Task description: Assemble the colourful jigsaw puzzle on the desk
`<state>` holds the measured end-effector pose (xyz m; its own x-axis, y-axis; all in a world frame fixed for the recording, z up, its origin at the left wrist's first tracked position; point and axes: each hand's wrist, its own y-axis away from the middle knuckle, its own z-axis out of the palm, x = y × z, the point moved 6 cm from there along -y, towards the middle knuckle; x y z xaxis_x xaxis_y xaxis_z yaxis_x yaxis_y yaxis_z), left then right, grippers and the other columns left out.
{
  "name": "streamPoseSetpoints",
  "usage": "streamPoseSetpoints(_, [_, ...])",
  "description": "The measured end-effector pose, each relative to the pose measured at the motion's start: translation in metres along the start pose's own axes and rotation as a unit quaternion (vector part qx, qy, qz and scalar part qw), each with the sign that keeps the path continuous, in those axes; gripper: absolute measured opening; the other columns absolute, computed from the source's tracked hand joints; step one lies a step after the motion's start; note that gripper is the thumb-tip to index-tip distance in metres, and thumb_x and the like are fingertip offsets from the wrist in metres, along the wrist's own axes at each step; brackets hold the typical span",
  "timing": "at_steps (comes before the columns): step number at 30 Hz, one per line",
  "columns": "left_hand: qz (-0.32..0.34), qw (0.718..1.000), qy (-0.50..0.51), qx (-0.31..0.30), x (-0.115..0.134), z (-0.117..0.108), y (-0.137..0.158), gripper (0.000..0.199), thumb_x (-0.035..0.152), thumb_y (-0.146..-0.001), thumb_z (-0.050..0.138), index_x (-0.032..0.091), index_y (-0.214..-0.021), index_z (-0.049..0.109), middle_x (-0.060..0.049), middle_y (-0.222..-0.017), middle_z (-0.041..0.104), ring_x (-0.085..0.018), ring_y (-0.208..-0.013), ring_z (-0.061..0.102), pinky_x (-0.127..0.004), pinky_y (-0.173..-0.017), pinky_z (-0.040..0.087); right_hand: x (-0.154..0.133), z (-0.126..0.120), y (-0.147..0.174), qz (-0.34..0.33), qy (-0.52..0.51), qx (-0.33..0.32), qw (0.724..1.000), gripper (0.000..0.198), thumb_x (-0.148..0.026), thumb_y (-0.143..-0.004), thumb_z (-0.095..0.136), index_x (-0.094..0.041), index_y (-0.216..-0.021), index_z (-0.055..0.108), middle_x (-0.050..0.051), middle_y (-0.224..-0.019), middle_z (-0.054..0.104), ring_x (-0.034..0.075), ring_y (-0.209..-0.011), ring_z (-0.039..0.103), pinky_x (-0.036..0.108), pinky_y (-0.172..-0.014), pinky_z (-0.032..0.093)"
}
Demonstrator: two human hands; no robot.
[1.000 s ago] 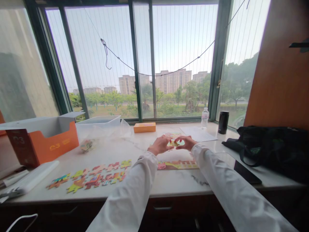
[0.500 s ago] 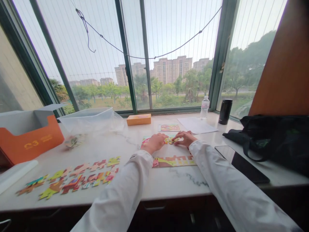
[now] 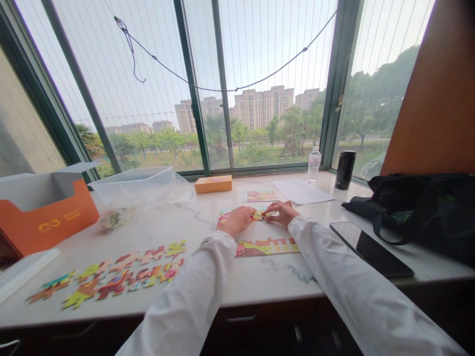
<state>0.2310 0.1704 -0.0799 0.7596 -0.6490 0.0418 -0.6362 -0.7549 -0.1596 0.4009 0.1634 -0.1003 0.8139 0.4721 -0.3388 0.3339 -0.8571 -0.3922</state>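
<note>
Puzzle pieces point(image 3: 79, 293) lie loose on the tabletop point(image 3: 267, 289), left of the puzzle strip point(image 3: 269, 248); your left sleeve point(image 3: 200, 282) is near them, so a sideways sweep could scatter their rows. The puzzle strip lies flat between your forearms, and dragging a cuff across its toothed far edge might shift it. Beyond it, your left hand point(image 3: 239, 219) curls over a yellow cluster point(image 3: 257, 216), and your right hand point(image 3: 281, 213) has fingertips bent at that cluster's right end; whether either pinches it cannot be told. Uneven pushing might pop a tab loose. The pieces look like stiff printed card, with rounded knobs and notches; the smooth, grey-veined tabletop may let them slide. Farther beyond the puzzle strip sit a flat picture card point(image 3: 260, 196), a long orange box point(image 3: 213, 184) and, rightward, a clear plastic bottle point(image 3: 313, 165).
</note>
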Motion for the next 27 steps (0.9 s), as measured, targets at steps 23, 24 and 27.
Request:
streamPoseSetpoints(23, [-0.015, 1.0, 0.02, -0.003, -0.002, 0.012, -0.003, 0.044, 0.014, -0.089, 0.047, 0.036, -0.122, 0.067, -0.003, -0.125, 0.066, -0.021, -0.11, 0.062, -0.032, -0.097, 0.047, 0.015, -0.001, 0.004, 0.071, 0.024, 0.047, 0.996, 0.02, -0.05, -0.079, 0.071, -0.036, -0.091, 0.079, 0.003, -0.101, 0.068, 0.02, -0.088, 0.062, 0.037, -0.084, 0.032])
streamPoseSetpoints(24, [-0.009, 1.0, 0.013, 0.002, 0.001, 0.01, -0.002, 0.044, 0.013, -0.089, 0.047, 0.035, -0.121, 0.068, -0.003, -0.125, 0.066, -0.021, -0.11, 0.062, -0.033, -0.097, 0.046, 0.015, -0.002, 0.004, 0.071, 0.024, 0.05, 0.996, 0.02, -0.049, -0.079, 0.071, -0.035, -0.091, 0.079, 0.003, -0.1, 0.068, 0.02, -0.088, 0.062, 0.037, -0.084, 0.032])
streamPoseSetpoints(27, [0.021, 0.999, -0.014, 0.022, 0.008, 0.003, 0.002, 0.044, 0.011, -0.089, 0.045, 0.032, -0.119, 0.069, -0.005, -0.126, 0.064, -0.023, -0.112, 0.059, -0.036, -0.098, 0.045, 0.015, -0.004, 0.004, 0.074, 0.026, 0.063, 0.995, 0.019, -0.047, -0.081, 0.07, -0.035, -0.093, 0.079, 0.003, -0.099, 0.069, 0.019, -0.086, 0.062, 0.037, -0.083, 0.032])
